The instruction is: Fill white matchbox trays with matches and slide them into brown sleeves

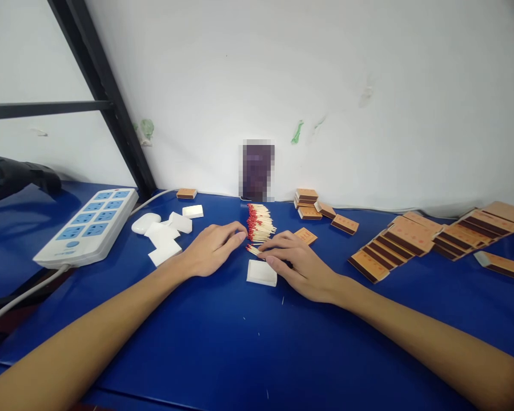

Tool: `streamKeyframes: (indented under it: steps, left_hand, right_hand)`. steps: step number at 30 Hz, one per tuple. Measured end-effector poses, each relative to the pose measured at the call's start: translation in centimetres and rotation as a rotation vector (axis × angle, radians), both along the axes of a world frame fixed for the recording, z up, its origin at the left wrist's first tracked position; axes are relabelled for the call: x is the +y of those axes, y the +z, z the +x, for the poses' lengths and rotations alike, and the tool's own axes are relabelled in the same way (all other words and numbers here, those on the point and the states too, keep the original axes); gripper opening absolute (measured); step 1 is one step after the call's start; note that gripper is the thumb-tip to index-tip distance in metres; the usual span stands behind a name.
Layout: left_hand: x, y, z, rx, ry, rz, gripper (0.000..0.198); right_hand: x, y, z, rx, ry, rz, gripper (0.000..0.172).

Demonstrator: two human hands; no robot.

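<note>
A pile of red-tipped matches (260, 222) lies in a row, heads mostly to the left. My left hand (216, 248) rests on the table left of the pile, fingers loosely bent and thumb near the match heads, with nothing visible in it. A few separate matches (252, 250) stick out from under the fingers of my right hand (302, 265), which is closed on them. Just below lies a white matchbox tray (261, 274), its right edge near my right thumb. An orange matchbox sleeve (306, 236) sits behind my right hand, partly hidden.
More white trays (165, 231) lie to the left, near a white power strip (89, 225). Orange matchboxes (307, 197) stand by the wall. Overlapping rows of matchbox sleeves (406, 237) spread across the right. A black metal frame (107, 97) rises at the left.
</note>
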State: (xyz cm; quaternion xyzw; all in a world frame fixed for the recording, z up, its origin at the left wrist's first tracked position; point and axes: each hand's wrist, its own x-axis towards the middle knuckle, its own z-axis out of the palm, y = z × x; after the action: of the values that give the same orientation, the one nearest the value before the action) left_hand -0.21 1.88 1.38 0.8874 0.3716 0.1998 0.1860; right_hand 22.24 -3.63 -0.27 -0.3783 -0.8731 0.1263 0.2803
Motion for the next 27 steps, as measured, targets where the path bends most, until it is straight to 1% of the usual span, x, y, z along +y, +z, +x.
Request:
streamKeyframes:
  steps: [3,5,10,15,20,23,27]
  left_hand:
    - [-0.7,-0.1,0.5,0.077,0.117,0.037,0.053]
    - [-1.0,-0.1,0.7,0.145,0.170,0.073,0.056]
    - [-1.6,0.3,0.8,0.292,0.224,0.128,0.049]
    - [-2.0,1.0,1.0,0.353,0.251,0.090,0.038]
    - [-2.1,1.6,1.0,0.427,0.238,0.113,0.038]
    - [-2.0,1.6,0.9,0.431,0.210,0.150,0.038]
    - [-1.2,1.1,0.5,0.326,0.043,0.179,0.032]
  right_hand:
    - [0.0,0.1,0.0,0.021,-0.010,0.023,0.031]
    - [-0.1,0.1,0.0,0.030,-0.009,0.032,0.029]
    - [0.0,0.0,0.0,0.008,-0.001,0.010,0.029]
    - [0.0,0.0,0.1,0.035,-0.017,-0.020,0.030]
    - [0.1,-0.1,0.2,0.094,-0.010,-0.031,0.030]
    - [0.1,0.0,0.3,0.147,-0.054,0.011,0.033]
    - [0.0,0.1,0.2,0.128,-0.182,0.042,0.039]
